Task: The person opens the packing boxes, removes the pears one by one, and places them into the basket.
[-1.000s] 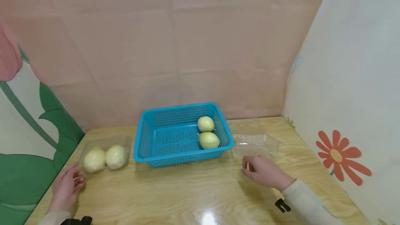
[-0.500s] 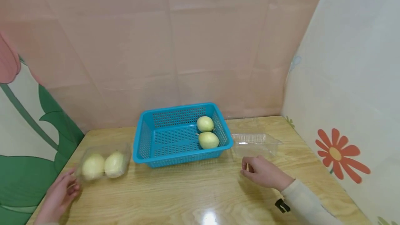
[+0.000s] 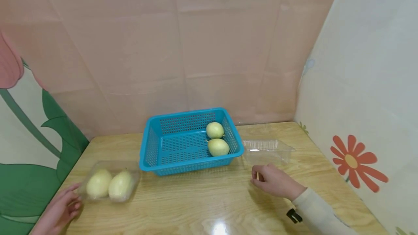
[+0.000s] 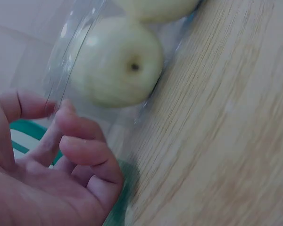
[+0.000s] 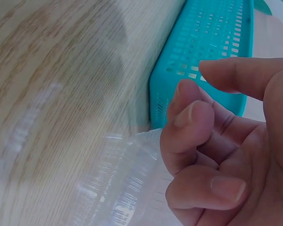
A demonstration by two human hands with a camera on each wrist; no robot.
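Observation:
My left hand (image 3: 60,206) pinches the near left edge of a clear plastic container (image 4: 73,52) between thumb and index finger. Two pale yellow-green pears (image 3: 121,186) sit side by side in it, one showing its dark dimple in the left wrist view. A blue perforated basket (image 3: 183,165) stands at the centre, with two more such pears (image 3: 218,147) at its right end. Loosely curled and holding nothing, my right hand (image 3: 275,181) is in front of another clear plastic container (image 3: 267,150), beside the basket's right side.
All of this is on a wood-grain table (image 3: 176,202). A pinkish sheet (image 3: 183,46) hangs behind it, and a white panel with a red flower (image 3: 351,161) borders the right. Green leaf shapes (image 3: 23,184) border the left.
My left hand has drawn the container with its two pears nearer to me; the pears have shifted within view along with it. The right hand and the basket have stayed put.

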